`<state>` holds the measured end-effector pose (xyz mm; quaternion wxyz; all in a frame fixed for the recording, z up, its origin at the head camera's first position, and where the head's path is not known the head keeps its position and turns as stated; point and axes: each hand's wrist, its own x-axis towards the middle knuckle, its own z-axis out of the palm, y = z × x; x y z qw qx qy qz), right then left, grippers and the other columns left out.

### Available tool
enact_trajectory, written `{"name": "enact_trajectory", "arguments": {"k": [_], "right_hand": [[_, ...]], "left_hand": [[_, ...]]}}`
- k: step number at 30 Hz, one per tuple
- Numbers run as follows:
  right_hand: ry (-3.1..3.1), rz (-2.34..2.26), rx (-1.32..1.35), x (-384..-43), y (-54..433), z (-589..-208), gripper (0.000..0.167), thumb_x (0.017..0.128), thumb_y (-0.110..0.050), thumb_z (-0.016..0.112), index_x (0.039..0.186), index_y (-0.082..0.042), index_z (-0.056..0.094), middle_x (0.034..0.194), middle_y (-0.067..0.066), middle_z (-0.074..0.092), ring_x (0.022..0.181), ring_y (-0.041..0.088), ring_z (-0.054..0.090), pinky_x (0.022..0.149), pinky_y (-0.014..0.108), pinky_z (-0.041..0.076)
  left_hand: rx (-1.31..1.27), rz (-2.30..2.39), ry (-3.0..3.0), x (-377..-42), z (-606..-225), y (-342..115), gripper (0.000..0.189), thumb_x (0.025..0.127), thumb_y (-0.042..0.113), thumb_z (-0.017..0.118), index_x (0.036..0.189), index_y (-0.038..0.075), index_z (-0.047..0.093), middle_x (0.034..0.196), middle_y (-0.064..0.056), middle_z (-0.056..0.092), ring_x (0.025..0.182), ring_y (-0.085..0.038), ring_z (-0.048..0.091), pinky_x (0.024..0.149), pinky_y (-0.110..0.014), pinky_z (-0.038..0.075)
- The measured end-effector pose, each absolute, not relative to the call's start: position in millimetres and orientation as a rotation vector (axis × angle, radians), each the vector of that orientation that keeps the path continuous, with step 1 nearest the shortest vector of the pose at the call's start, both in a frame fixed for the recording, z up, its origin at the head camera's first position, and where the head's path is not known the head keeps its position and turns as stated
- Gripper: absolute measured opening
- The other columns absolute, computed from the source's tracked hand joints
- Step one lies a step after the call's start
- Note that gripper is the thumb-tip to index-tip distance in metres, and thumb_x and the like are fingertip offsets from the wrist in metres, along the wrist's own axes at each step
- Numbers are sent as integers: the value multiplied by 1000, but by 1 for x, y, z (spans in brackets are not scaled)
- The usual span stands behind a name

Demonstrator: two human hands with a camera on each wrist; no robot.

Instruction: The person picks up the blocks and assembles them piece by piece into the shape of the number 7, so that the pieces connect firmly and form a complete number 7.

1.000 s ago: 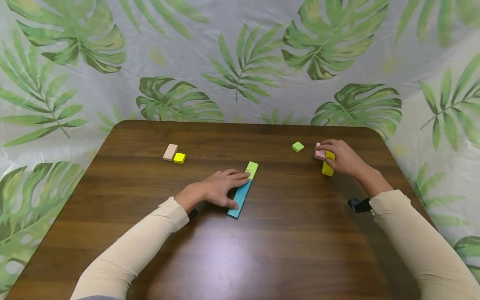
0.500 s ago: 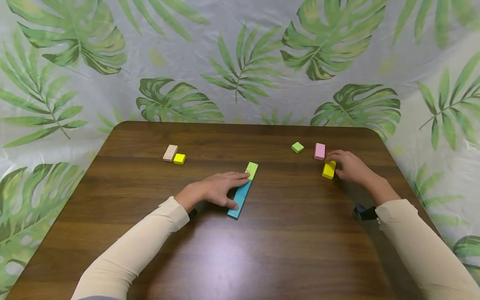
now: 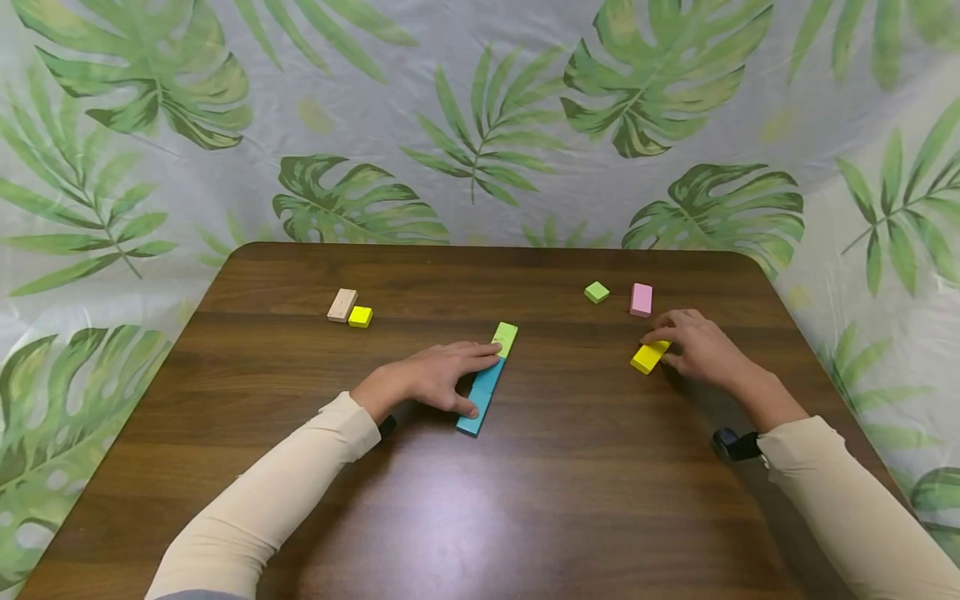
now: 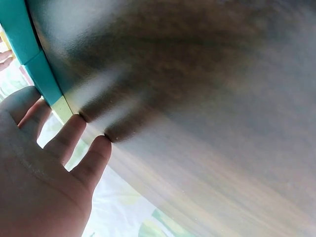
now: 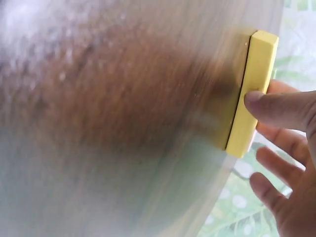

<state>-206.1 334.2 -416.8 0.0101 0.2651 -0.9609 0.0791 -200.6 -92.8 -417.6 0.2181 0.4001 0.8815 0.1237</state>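
In the head view my right hand [image 3: 693,350] pinches a yellow rectangular block [image 3: 648,357] at the right of the table. The right wrist view has the thumb on one long side of that yellow block [image 5: 252,74], an index finger behind it and the other fingers spread. My left hand [image 3: 438,377] lies relaxed across a row of flat blocks mid-table. Its fingertips touch the lime green block [image 3: 506,333] at the far end, and its thumb rests on the nearer blue block [image 3: 469,423]. Another blue block [image 3: 487,379] sits between them, end to end.
A pink block [image 3: 641,300] and a small green block [image 3: 597,292] lie at the back right of the brown wooden table [image 3: 570,500]. Back left, a plain wooden block [image 3: 342,305] stands beside a small yellow block [image 3: 361,317]. A leaf-print cloth [image 3: 525,125] hangs behind.
My right hand has drawn away from the pink block toward me, and the yellow block has turned and shifted slightly nearer and left. My left hand stays put on the row.
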Motion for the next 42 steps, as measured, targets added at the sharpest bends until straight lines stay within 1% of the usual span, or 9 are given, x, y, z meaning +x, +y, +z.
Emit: {"name": "enact_trajectory", "arguments": {"k": [2,5,12,17,20,24,29,35,42], "right_hand": [[-3004,280,869,-205,332,-416,33,80,1,76,112,-5,74,120,22,64,114,45,55,96,63,44],[-2989,315,944,-202,327,-416,33,81,0,76,113,-4,73,120,20,66,113,43,58,98,61,45],[-2951,307,1066,-194,303,-417,32,82,-3,77,114,-6,73,119,16,67,113,38,60,98,57,48],[-2888,329,1173,-197,276,-422,34,80,-2,79,114,-5,73,119,16,67,113,37,60,96,54,50],[-2854,342,1227,-203,262,-423,35,80,-3,79,114,-5,73,118,16,67,113,37,60,97,53,50],[-2839,349,1235,-210,252,-422,35,79,0,79,113,-5,74,117,17,68,112,37,60,97,54,49],[-2863,350,1241,-214,251,-421,35,80,1,78,115,-5,74,120,18,67,114,39,60,98,55,48],[-2837,346,1245,-219,250,-420,35,80,1,78,114,-5,74,119,18,68,112,38,60,97,55,49],[-2845,338,1249,-227,242,-422,32,82,-1,77,113,-4,74,119,19,68,114,39,60,99,55,48]], "left_hand": [[1106,340,2445,-201,-417,-93,83,89,41,69,158,18,28,168,5,16,156,-25,18,122,-52,24],[1099,336,2453,-200,-415,-93,83,89,40,70,158,18,29,168,5,17,155,-25,19,122,-51,25],[1110,338,2449,-197,-414,-94,83,88,41,71,157,19,30,168,5,19,155,-25,19,122,-53,25],[1100,330,2453,-193,-417,-99,84,88,44,71,158,21,29,168,7,18,156,-24,18,122,-53,24],[1108,342,2458,-190,-417,-101,84,88,44,71,157,20,30,168,5,19,155,-25,19,122,-53,24],[1125,366,2465,-187,-417,-103,83,88,43,71,157,17,32,167,2,21,155,-27,21,121,-54,25],[1119,357,2469,-186,-418,-104,84,88,44,71,157,18,31,167,3,21,155,-27,21,121,-54,25],[1119,354,2477,-186,-418,-104,84,88,45,71,157,19,30,168,3,20,155,-26,21,121,-55,25],[1127,346,2474,-185,-418,-104,84,88,45,70,157,18,30,168,3,20,155,-28,21,121,-54,25]]}}
